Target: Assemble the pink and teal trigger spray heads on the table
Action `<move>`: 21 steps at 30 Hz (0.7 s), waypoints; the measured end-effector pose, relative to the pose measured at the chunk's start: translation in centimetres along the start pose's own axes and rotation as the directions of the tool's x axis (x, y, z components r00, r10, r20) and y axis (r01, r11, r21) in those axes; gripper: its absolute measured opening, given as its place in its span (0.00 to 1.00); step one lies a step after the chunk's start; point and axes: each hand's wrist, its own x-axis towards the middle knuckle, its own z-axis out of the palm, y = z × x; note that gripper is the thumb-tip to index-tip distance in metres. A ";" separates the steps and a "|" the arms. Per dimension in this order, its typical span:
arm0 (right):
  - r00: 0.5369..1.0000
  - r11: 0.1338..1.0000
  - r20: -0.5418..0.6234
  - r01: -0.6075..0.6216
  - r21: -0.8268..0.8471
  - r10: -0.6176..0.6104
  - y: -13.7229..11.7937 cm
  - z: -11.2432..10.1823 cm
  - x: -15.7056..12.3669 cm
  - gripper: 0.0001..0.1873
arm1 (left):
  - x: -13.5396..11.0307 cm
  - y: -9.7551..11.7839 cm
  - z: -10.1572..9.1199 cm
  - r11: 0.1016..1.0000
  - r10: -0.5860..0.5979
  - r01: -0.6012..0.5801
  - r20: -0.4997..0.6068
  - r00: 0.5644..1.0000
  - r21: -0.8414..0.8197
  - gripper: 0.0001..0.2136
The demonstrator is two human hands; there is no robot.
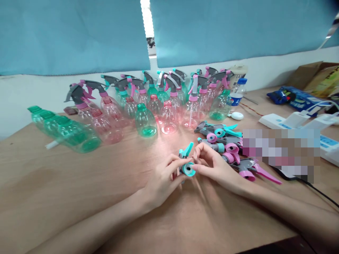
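Observation:
A grey and teal trigger sprayer head is held just above the table, its round teal collar facing me and its lever pointing up. My left hand is closed around it from the left, with the index finger across the top. From the right, my right hand grips it, thumb at the collar's rim and the other fingers bent behind. Beside that hand lies a pile of loose sprayer heads, among them a pink-collared one. Beyond stand open bottles, including a green bottle and a pink bottle.
Bottles with sprayers fitted, such as a pink one, crowd the back. Several green bottles stand at the left. A Pepsi bottle, a white oval object, white power strips and a blue packet occupy the right.

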 end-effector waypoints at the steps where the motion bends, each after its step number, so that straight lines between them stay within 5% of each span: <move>1: 1.000 1.000 0.009 -0.002 -0.020 0.002 0.0 0.1 -0.1 0.11 | 0.0 0.0 0.0 1.000 0.001 -0.001 0.000 1.000 0.000 0.14; 6: 1.000 0.991 -0.005 0.016 -0.130 -0.017 0.2 0.5 -0.4 0.09 | 0.0 0.1 -0.1 1.000 0.021 -0.021 -0.018 1.000 0.011 0.15; 12: 0.957 0.910 -0.083 0.235 -0.342 -0.278 -1.1 -0.4 0.3 0.08 | 0.7 0.1 -0.4 0.996 -0.086 0.087 -0.025 0.996 0.030 0.17; 17: 0.872 0.891 -0.322 0.232 -0.390 -0.368 -3.2 -3.1 0.1 0.07 | 3.8 0.2 0.1 0.979 0.078 -0.059 -0.093 0.993 0.194 0.16; 21: 0.834 0.916 -0.423 0.218 -0.337 -0.354 -4.8 -6.1 -1.6 0.06 | 7.5 1.2 1.4 0.959 0.195 -0.182 -0.039 0.980 0.217 0.17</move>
